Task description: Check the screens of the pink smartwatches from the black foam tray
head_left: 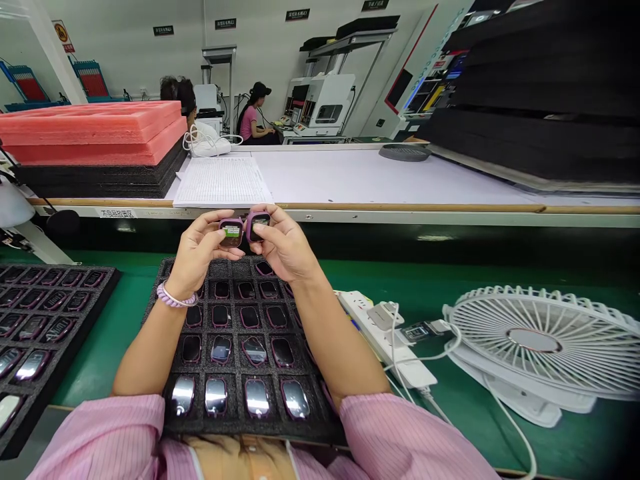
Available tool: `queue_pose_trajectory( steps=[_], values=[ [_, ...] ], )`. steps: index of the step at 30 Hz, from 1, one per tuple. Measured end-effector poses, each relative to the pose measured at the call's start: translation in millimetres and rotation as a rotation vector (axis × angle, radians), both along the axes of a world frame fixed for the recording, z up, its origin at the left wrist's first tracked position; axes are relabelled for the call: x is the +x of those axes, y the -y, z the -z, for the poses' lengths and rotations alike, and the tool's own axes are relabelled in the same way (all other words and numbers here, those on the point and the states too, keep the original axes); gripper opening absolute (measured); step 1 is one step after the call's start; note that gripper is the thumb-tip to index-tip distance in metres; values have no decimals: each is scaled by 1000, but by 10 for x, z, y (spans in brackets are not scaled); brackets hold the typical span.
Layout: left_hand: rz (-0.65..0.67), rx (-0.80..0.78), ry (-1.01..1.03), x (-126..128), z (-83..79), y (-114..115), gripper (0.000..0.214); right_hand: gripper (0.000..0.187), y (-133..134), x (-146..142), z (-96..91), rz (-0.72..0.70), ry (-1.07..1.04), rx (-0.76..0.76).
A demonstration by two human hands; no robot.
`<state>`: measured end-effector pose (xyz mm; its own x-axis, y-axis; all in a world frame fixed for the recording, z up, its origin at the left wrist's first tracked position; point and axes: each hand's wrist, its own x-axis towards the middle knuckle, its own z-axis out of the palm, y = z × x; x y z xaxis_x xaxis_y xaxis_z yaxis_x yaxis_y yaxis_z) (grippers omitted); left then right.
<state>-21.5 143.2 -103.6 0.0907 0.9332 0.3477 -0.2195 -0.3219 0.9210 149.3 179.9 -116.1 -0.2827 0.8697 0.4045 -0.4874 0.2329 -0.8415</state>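
Above the far part of a black foam tray, my left hand (200,250) grips a purple-framed smartwatch case (231,233) whose screen is partly lit green and white. Close beside it, a second purple smartwatch case (259,227) is pinched in my right hand (285,243), the thumb lying over its screen. The two cases are side by side, nearly touching. Beneath my arms, the foam tray (235,427) holds rows of similar dark-screened watch cases, each in its own pocket. My forearms hide some of the side pockets.
A second foam tray (107,293) of watch cases lies at left. To the right are a white power strip (360,307) with cables and a white fan (530,340). The shelf ahead bears pink foam (95,130), paper sheets (220,183) and stacked black foam (540,120). Two people sit beyond.
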Motion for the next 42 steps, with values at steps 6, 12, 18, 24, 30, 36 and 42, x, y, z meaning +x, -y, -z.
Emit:
queue_pose_trajectory(
  steps=[6,12,18,24,30,36,42],
  values=[
    [-4,19,-8,-10,14,5,39,48,0,-1,13,-11,22,38],
    [-16,30,11,-11,25,-17,39,48,8,18,19,-16,52,36],
    [-26,45,-9,-36,33,-20,40,52,21,45,-8,-63,96,53],
    [-44,46,-14,-19,32,-15,45,53,23,36,1,-33,96,61],
    [-47,40,-11,-29,48,-45,45,48,14,43,25,-48,79,74],
    [-29,78,37,27,-90,184,52,55,79,72,-47,-62,51,62],
    [598,-121,109,73,-249,1146,69,55,522,264,-285,-137,92,198]
  ],
)
